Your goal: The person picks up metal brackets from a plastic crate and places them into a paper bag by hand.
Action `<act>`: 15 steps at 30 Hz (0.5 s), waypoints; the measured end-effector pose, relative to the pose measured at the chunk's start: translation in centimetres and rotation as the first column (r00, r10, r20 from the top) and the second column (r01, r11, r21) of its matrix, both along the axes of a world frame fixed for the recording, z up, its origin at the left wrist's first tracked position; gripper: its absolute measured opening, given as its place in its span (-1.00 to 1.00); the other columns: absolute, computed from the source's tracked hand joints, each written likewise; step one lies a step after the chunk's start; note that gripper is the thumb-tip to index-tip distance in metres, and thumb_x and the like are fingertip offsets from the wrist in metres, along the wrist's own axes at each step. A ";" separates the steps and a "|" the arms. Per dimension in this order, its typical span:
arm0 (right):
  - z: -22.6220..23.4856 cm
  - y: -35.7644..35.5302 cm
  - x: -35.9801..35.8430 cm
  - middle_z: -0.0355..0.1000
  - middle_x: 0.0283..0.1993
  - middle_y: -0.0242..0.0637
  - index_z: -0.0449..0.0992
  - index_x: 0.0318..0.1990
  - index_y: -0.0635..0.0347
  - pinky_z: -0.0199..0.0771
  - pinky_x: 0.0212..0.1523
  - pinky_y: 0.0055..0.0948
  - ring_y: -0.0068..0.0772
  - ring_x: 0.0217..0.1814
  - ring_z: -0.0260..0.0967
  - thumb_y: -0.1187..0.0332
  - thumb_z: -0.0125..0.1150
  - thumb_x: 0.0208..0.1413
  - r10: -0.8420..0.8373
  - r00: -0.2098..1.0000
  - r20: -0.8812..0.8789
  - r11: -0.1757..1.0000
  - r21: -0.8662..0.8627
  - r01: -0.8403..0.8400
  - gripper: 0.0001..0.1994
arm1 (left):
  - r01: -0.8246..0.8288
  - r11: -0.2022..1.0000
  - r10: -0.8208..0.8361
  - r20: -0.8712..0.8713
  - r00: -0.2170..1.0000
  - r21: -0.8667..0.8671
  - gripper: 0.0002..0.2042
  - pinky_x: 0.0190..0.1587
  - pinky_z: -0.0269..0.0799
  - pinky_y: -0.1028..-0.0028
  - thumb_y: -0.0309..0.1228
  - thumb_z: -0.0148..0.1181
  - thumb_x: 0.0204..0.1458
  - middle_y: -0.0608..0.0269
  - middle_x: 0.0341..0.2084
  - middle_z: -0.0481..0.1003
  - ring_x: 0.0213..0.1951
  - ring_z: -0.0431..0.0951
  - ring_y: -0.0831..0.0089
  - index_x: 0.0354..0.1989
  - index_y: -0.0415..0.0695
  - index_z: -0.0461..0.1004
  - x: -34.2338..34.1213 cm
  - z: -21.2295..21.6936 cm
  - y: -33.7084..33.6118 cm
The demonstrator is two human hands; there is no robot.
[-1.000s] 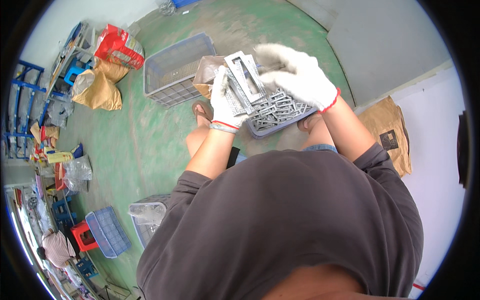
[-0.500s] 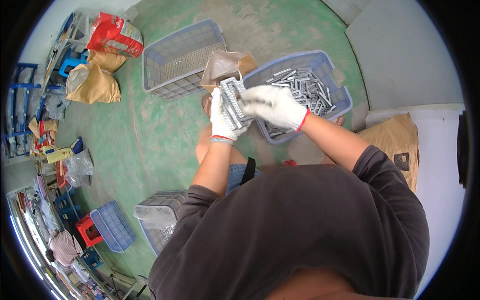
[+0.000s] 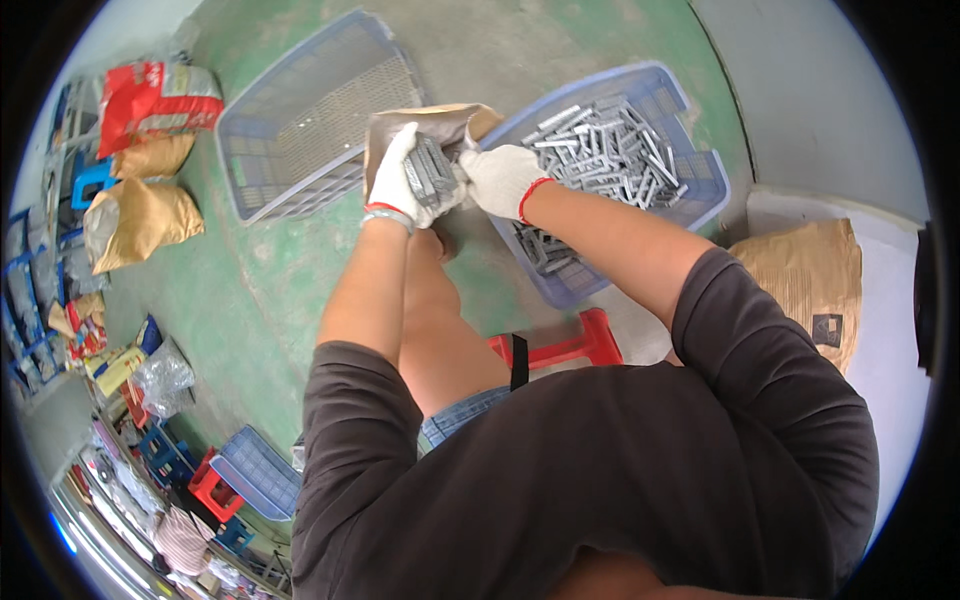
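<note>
My left hand [image 3: 394, 188], in a white knit glove, is wrapped round a stack of grey metal pieces [image 3: 432, 170]. It tilts the stack at the mouth of an open brown paper bag [image 3: 481, 122]. My right hand [image 3: 503, 182], gloved too, is closed at the bag's near right edge, close to the end of the stack; its fingertips are partly hidden. Beyond it on the right, a blue plastic crate [image 3: 708, 188] holds a heap of loose grey metal pieces [image 3: 620, 150] like those in my left hand.
Another blue crate [image 3: 245, 175] stands at the left, next to the bag. A red plastic stool [image 3: 600, 338] is by my legs. At the right a large brown paper sack [image 3: 800, 275] leans by the wall. Sacks [image 3: 150, 225] and shelving line the far left.
I have leaned forward, and the stack has moved from above the near side of the bag to its mouth. The right hand has gone from the stack to the bag's edge.
</note>
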State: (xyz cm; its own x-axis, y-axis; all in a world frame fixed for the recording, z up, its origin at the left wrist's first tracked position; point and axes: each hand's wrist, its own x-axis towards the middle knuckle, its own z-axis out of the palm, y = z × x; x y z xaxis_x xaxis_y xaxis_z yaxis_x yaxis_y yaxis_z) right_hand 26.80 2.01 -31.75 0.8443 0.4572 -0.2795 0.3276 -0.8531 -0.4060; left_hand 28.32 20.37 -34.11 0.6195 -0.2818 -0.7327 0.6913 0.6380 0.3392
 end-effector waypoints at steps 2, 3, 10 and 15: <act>-1.2 -1.1 -0.5 0.56 -0.36 -0.02 0.50 -0.26 0.16 0.53 -0.23 0.03 0.10 -0.25 0.57 0.25 0.09 0.10 0.036 0.999 0.007 0.998 0.041 -0.037 -0.81 | -0.006 0.996 0.015 -0.105 0.994 0.083 -0.72 -0.17 0.46 -0.04 -0.01 0.18 0.15 0.35 -0.33 0.49 -0.29 0.51 0.21 -0.15 0.11 0.47 1.3 -0.3 -1.6; -1.3 -1.5 -0.6 0.56 -0.38 -0.02 0.49 -0.28 0.16 0.53 -0.24 0.04 0.11 -0.28 0.56 0.25 0.10 0.10 0.053 0.998 0.013 0.997 0.062 -0.054 -0.82 | 0.062 0.998 -0.064 -0.142 0.988 -0.022 -0.73 -0.18 0.48 -0.01 -0.04 0.19 0.15 0.36 -0.30 0.51 -0.27 0.51 0.22 -0.11 0.11 0.47 2.3 -1.2 -1.5; -1.5 -1.5 -0.5 0.57 -0.39 -0.20 0.51 -0.30 0.06 0.55 -0.35 -0.12 -0.08 -0.34 0.60 0.22 0.11 0.11 0.083 0.991 0.102 0.986 0.138 -0.097 -0.84 | 0.255 0.911 -0.176 -0.254 0.951 0.324 -0.57 -0.20 0.56 -0.04 -0.01 0.21 0.13 0.16 -0.16 0.53 -0.17 0.53 0.09 0.08 0.03 0.46 3.7 -2.3 -3.0; -2.3 -2.7 -1.1 0.57 -0.35 -0.27 0.46 -0.13 0.01 0.52 -0.39 -0.18 -0.12 -0.34 0.59 0.17 0.10 0.15 0.128 0.990 0.059 0.976 0.171 -0.137 -0.78 | 0.244 0.896 -0.216 -0.115 0.969 0.371 -0.66 -0.10 0.57 0.13 -0.22 0.18 0.16 0.15 -0.08 0.55 -0.09 0.56 0.15 0.07 -0.08 0.47 3.9 -5.0 -0.8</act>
